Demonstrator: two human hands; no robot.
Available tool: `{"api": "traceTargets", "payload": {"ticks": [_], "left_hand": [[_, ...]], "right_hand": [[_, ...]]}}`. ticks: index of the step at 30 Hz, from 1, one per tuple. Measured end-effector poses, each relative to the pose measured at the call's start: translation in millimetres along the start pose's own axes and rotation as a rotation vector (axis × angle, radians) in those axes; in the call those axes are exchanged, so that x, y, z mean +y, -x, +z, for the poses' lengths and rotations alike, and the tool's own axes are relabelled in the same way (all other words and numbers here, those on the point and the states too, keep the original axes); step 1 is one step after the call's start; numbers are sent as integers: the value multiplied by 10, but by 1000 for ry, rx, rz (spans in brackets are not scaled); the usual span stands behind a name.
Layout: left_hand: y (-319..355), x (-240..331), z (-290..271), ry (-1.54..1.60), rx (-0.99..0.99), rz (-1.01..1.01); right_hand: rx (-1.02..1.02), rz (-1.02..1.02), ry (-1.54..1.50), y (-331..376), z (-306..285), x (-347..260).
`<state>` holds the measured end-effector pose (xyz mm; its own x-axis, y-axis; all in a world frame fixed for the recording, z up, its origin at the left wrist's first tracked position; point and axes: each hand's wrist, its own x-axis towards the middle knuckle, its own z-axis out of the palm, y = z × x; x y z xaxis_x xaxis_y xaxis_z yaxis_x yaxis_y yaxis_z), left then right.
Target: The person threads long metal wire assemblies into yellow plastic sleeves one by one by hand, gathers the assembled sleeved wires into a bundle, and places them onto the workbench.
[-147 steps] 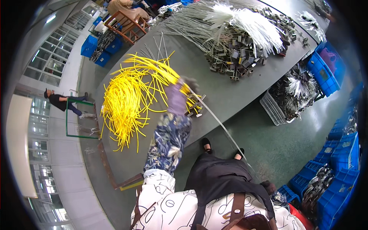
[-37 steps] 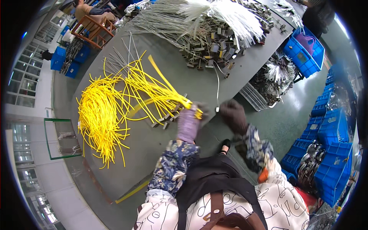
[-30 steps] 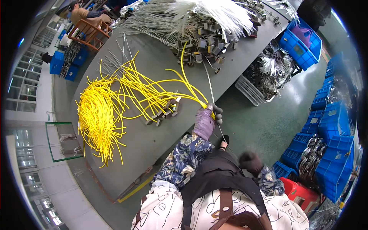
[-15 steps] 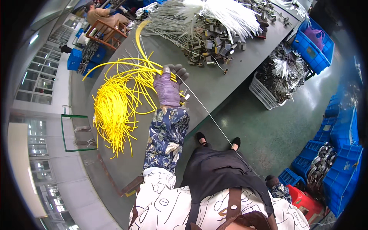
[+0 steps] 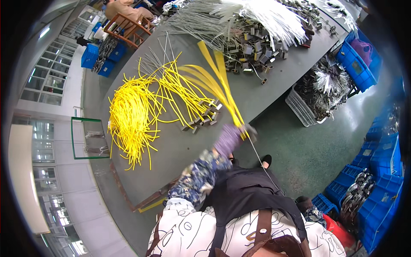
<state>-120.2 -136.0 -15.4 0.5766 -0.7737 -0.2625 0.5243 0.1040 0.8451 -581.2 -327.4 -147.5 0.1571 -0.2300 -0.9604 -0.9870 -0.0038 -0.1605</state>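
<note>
My left hand (image 5: 234, 136), in a purple-grey glove, is closed around a few long yellow tubes (image 5: 224, 92) in front of the table's near edge. They fan up and away from it, smeared by motion. From this hand a thin grey wire (image 5: 257, 155) runs taut down to my right hand (image 5: 304, 203), dark-gloved, low by my right hip and closed at the wire's end; its fingers show poorly. On the table, more yellow tubes with small metal blocks (image 5: 205, 116) at their ends lie left of my left hand, beside a big heap of loose yellow tubes (image 5: 130, 122).
On the far part of the grey table (image 5: 154, 171) lie a white strand bundle (image 5: 265, 19), grey wires and many metal blocks (image 5: 257, 45). Filled crates (image 5: 302, 107) and blue bins (image 5: 359, 58) stand to the right. A person (image 5: 128, 10) sits at the far left.
My left hand has swung right and toward me, off the table, with yellow tubes trailing. The tubes with metal blocks it covered now show on the table. My right hand has hardly moved.
</note>
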Motion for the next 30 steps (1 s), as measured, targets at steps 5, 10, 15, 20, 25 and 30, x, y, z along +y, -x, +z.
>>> {"api": "traceTargets", "payload": {"ticks": [5, 10, 15, 20, 25, 30], "left_hand": [[-6, 292, -41, -202, 562, 392], [77, 1312, -104, -266, 606, 489], [74, 641, -288, -684, 583, 221], [-123, 1021, -1148, -304, 720, 121], [-102, 1194, -1522, -319, 857, 65], [-136, 749, -783, 31, 644, 212]], "right_hand": [[186, -340, 348, -762, 119, 617], [158, -521, -16, -236, 49, -1393], [-77, -897, -298, 629, 404, -3947], [-139, -982, -211, 1056, 534, -4747], [767, -858, 177, 805, -222, -5029], [841, -962, 430, 74, -313, -5130]]}}
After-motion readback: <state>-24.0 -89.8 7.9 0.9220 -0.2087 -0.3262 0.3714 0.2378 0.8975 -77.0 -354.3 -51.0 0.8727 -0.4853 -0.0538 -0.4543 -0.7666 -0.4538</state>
